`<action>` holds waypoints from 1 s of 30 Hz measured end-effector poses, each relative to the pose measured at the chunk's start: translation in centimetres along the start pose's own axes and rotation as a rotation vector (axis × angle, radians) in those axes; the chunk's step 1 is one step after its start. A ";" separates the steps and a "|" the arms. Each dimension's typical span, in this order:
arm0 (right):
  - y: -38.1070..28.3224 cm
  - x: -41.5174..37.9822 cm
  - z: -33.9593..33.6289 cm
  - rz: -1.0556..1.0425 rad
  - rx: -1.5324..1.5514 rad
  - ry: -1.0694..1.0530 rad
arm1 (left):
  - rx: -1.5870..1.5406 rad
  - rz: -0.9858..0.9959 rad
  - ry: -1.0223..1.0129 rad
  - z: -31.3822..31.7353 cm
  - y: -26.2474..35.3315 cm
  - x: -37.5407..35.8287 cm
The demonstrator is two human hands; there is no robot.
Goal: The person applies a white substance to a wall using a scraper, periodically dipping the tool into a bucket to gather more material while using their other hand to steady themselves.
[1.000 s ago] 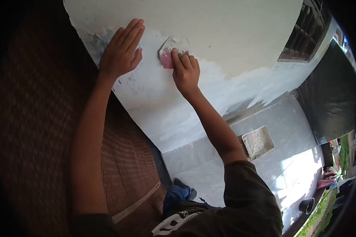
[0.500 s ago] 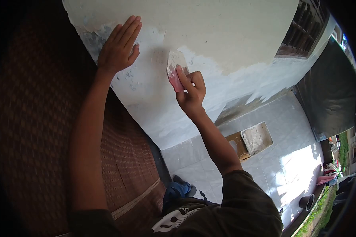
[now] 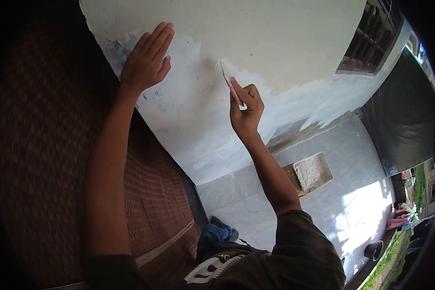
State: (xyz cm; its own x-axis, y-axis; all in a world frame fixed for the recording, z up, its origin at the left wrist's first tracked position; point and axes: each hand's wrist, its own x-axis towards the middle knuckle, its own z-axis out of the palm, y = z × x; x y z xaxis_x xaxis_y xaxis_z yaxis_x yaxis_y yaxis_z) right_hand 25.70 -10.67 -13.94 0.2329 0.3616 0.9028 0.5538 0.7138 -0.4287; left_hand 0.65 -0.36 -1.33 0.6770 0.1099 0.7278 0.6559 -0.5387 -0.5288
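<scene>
My left hand (image 3: 147,62) lies flat against the wall (image 3: 285,38), near its left corner, with fingers stretched out and thumb apart. My right hand (image 3: 246,108) grips a putty knife (image 3: 232,87) with a pinkish handle part and a whitish blade smeared with filler. The knife is seen nearly edge-on, its tip close to the wall at the border between the cream paint and the fresh white coat. Bluish-grey patches show around my left hand.
A tray of white filler (image 3: 314,172) rests on a brown box (image 3: 293,176) on the grey tiled floor (image 3: 256,203). Woven brown matting (image 3: 154,193) hangs along the left. A barred window (image 3: 369,38) is at upper right, with a dark sheet (image 3: 401,111) below it and a dark bucket (image 3: 373,250) farther off.
My right hand has moved a little right and turned the putty knife from flat-facing to nearly edge-on. My left hand stays in place on the wall.
</scene>
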 end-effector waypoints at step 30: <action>3.7 -2.2 3.5 0.964 1.136 0.015 | 0.063 -0.006 -0.032 0.3 0.0 -0.1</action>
State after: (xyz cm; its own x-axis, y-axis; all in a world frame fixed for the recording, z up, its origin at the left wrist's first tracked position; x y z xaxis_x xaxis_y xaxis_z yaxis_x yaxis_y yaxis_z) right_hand 24.45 -6.75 -17.65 0.1495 0.9536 0.2612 -0.7159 0.2866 -0.6367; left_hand 0.63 -0.12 -1.51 0.6826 0.1407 0.7172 0.6792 -0.4845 -0.5514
